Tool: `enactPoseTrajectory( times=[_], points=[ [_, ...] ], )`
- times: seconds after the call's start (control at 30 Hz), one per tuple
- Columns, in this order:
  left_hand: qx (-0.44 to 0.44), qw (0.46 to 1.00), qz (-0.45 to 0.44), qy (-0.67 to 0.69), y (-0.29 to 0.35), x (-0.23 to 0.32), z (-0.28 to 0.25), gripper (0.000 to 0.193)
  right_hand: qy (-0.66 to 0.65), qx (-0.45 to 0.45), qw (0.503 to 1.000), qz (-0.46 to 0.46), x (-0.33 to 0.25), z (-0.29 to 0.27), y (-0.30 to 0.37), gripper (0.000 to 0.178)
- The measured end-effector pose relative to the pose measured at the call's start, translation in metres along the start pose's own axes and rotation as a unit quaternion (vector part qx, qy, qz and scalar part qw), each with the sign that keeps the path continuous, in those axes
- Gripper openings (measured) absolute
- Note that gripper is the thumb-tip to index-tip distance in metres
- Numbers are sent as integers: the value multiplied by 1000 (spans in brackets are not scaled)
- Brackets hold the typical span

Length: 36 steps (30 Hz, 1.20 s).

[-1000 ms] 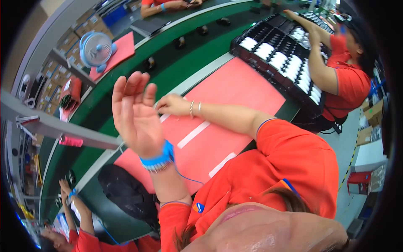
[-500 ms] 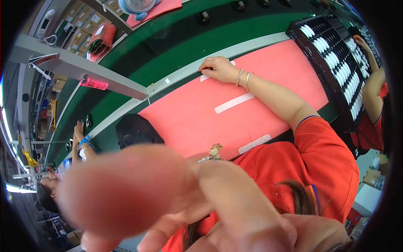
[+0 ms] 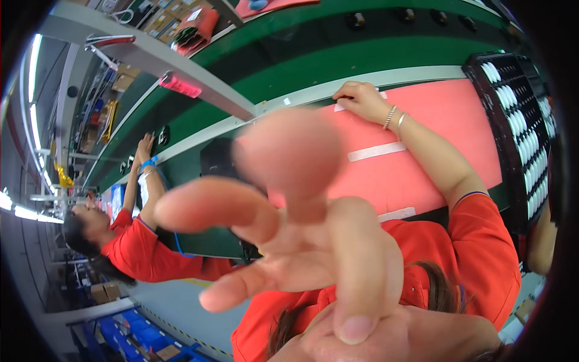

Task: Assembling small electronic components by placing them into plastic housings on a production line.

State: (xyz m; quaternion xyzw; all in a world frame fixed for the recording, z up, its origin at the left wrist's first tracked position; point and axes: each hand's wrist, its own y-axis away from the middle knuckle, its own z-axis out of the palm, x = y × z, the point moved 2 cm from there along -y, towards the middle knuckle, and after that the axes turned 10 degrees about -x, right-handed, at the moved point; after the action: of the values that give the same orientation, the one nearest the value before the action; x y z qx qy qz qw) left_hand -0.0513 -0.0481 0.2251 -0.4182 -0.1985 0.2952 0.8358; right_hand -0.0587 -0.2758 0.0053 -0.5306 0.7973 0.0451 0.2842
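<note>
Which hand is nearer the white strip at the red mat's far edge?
Right. The right hand rests on the white strip; the left hand is raised close to the camera, blurred.

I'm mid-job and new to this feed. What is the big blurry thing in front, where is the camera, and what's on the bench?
There is no machine here. The one picture comes from a wide fisheye camera worn on a person's head, so straight edges bend. The blur is that person's left hand, fingers spread close to the lens, holding nothing. Their right hand, with bracelets on the wrist, rests on a red mat at a white strip by its far edge. To the right is a black tray with rows of white pieces. Beyond the mat runs a green belt. On the left, a co-worker in red reaches toward it.
</note>
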Motion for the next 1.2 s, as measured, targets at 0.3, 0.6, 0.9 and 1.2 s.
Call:
enactPoseTrajectory(
  times=[0.3,0.6,0.9,1.2],
  points=[
    [-43,989,30,139,1,4,4,45,-119,22,992,33,-2,-7,-3,16],
    [-40,996,-80,-11,-1,2,4,47,-80,29,996,1,-4,-5,3,15],
    [-55,990,-129,-3,-7,-3,-23,57,-77,28,997,3,9,-4,2,15],
    [203,927,-182,-256,-16,-57,-158,63,-90,39,995,19,4,9,-4,16]
  ],
)
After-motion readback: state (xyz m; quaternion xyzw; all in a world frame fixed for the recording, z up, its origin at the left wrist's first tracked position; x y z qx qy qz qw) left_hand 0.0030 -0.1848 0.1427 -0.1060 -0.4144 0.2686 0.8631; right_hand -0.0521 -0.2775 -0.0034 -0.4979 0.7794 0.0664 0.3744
